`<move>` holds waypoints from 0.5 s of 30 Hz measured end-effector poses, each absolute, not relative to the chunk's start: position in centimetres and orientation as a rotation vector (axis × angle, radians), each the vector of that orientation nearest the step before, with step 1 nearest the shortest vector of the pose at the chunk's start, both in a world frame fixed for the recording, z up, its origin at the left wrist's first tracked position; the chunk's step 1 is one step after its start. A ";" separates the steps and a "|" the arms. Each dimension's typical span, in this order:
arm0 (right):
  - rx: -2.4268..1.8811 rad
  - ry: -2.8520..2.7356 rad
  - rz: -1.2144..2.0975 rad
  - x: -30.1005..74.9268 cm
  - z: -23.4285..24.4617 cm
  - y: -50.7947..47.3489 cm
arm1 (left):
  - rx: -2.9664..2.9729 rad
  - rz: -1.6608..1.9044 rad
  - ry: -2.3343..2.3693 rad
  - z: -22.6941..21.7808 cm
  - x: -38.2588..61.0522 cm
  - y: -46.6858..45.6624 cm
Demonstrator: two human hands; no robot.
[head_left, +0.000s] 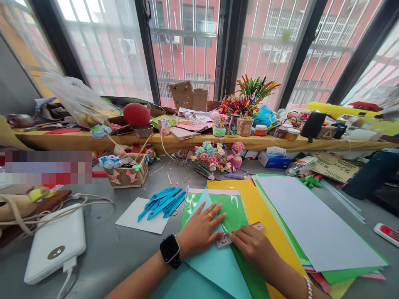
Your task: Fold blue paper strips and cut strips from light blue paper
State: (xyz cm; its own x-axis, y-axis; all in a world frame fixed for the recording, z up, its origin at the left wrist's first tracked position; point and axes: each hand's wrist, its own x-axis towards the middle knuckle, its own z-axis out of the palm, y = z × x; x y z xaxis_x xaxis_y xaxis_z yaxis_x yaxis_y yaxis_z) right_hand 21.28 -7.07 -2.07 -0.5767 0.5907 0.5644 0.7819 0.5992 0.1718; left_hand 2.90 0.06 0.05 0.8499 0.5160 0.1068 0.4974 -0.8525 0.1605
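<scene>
A light blue sheet of paper [215,268], folded to a long point, lies in front of me. My left hand [202,226] rests flat on its upper part with the fingers spread; a ring and a smartwatch [170,250] are on that arm. My right hand [253,246] is closed on a patterned ruler [223,241], fingers bent over it, and the ruler lies slantwise across the paper's right edge. Under the blue paper is green paper in a clear plastic sleeve [235,207]. Yellow paper [268,216] spreads beneath that on the right.
Folded blue paper strips [162,202] lie on a white card [132,216] to the left. A white power bank [56,245] with cables is farther left. Stacked white and green sheets [311,224] lie right. Behind are a cardboard basket [127,174], craft flowers [212,155] and a crowded ledge [183,142].
</scene>
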 end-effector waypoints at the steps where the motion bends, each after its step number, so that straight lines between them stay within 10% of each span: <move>1: -1.084 -2.378 -0.567 21.3 -2.1 -7.2 | 2.895 0.197 0.780 -0.1 2.8 -0.1; 15: -0.994 -2.395 -0.791 22.8 -2.8 -13.5 | 2.851 0.234 0.776 -1.0 2.5 0.2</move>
